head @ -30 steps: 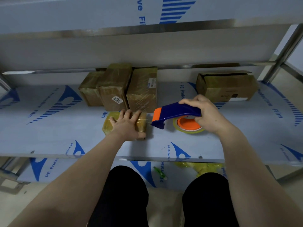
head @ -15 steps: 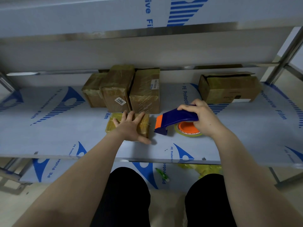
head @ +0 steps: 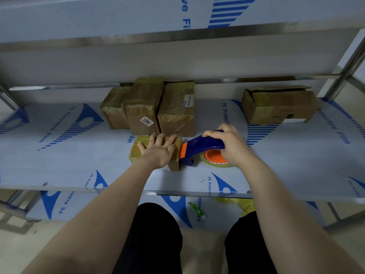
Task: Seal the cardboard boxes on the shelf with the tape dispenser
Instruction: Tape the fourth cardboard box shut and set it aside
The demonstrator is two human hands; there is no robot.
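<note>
A small flat cardboard box [head: 136,150], wrapped in yellowish tape, lies on the middle shelf [head: 79,167]. My left hand [head: 158,151] presses flat on its top with straight, spread fingers. My right hand [head: 230,147] grips the blue handle of the tape dispenser [head: 199,145]. The dispenser's orange front end touches the box's right edge, and its orange-cored tape roll [head: 214,158] rests on the shelf under my hand.
Three taped boxes [head: 148,107] stand close together right behind the small box. A larger box [head: 276,107] with loose top flaps sits at the back right. An upper shelf hangs low overhead. A green object [head: 197,210] and yellow plastic lie on the lower shelf.
The dispenser's front end has moved left up against the small box's right edge. My left hand has slid slightly right on the box top, thumb drawn in.
</note>
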